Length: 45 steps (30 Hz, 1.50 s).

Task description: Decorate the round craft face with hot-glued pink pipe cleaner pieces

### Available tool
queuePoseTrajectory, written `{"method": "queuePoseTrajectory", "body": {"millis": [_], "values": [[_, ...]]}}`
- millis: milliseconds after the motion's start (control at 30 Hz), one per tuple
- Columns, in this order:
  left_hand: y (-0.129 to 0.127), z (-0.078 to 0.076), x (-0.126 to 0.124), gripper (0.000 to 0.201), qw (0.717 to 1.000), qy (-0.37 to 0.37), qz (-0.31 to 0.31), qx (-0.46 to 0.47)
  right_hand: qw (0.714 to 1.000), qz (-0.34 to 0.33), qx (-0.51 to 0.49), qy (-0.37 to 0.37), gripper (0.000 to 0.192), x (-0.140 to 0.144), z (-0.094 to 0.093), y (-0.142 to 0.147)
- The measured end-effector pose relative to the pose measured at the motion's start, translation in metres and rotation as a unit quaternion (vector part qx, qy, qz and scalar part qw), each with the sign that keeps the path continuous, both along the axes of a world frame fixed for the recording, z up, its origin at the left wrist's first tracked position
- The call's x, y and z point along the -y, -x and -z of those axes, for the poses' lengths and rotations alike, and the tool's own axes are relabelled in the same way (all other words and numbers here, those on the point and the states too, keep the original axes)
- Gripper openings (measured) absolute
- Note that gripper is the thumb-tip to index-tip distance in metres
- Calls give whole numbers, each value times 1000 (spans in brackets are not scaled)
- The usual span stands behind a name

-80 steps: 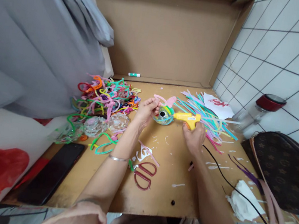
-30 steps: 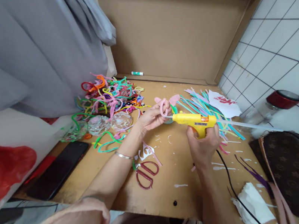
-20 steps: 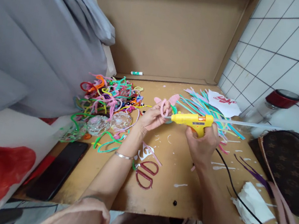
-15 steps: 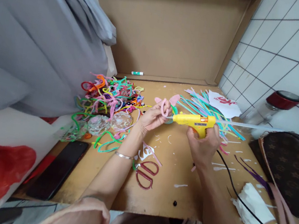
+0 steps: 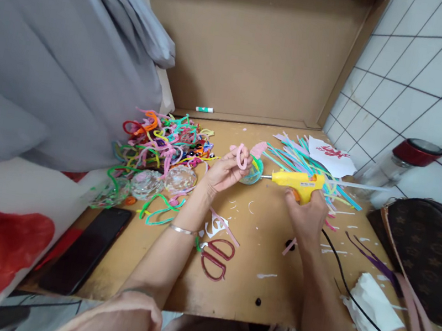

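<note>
Between the fingers of my left hand (image 5: pixel 222 172) is a loop of pink pipe cleaner (image 5: pixel 242 157), held up above the table. Just right of those fingertips sits a clear round piece with green and pink parts (image 5: pixel 254 173); whether my left hand touches it I cannot tell. My right hand (image 5: pixel 308 216) is wrapped round the grip of a yellow glue gun (image 5: pixel 297 183), with a long clear glue stick (image 5: pixel 360 186) sticking out of its back. The metal nozzle points left, a short way from the pink loop.
Tangled pipe cleaners (image 5: pixel 166 140) and clear faceted pieces (image 5: pixel 146 183) lie at left, beside a black phone (image 5: pixel 85 250). Red-handled scissors (image 5: pixel 216 260) are in front. Straight pipe cleaners (image 5: pixel 306 156), a bottle (image 5: pixel 406 161), a brown bag (image 5: pixel 425 254) and crumpled tissue (image 5: pixel 374 307) stand right. A black cord (image 5: pixel 344 272) trails from the gun.
The glue gun has moved right in my right hand, its nozzle drawing away from the pink loop. My left hand has barely moved; more of the clear round piece shows.
</note>
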<state>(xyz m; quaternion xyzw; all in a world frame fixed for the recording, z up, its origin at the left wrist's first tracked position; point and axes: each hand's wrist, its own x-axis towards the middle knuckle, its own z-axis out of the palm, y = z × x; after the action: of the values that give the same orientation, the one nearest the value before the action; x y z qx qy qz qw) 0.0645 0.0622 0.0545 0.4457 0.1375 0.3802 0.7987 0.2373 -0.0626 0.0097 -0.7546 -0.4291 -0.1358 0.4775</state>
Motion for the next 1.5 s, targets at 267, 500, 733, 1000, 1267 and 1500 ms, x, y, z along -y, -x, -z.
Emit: {"method": "queuePoseTrajectory", "body": {"millis": [267, 500, 733, 1000, 1267, 1500], "values": [[8, 8, -17, 29, 971, -182, -106, -109, 961, 0, 97, 258, 26, 3, 38, -26], [15, -5, -12, 14, 892, -356, -109, -255, 945, -3, 166, 282, 33, 26, 38, -10], [20, -19, -1, 10, 867, -411, -56, -276, 958, -225, 179, 1, 19, 21, -48, 26], [26, -30, 6, 10, 842, -454, -72, -283, 918, -323, 231, 6, 21, -11, -74, 30], [24, -34, 7, 10, 822, -486, -70, -289, 905, -346, 241, 44, 21, -19, -69, 18], [25, -38, 10, 12, 788, -520, -100, -314, 918, -334, 206, 56, 16, -20, -70, 20]]}}
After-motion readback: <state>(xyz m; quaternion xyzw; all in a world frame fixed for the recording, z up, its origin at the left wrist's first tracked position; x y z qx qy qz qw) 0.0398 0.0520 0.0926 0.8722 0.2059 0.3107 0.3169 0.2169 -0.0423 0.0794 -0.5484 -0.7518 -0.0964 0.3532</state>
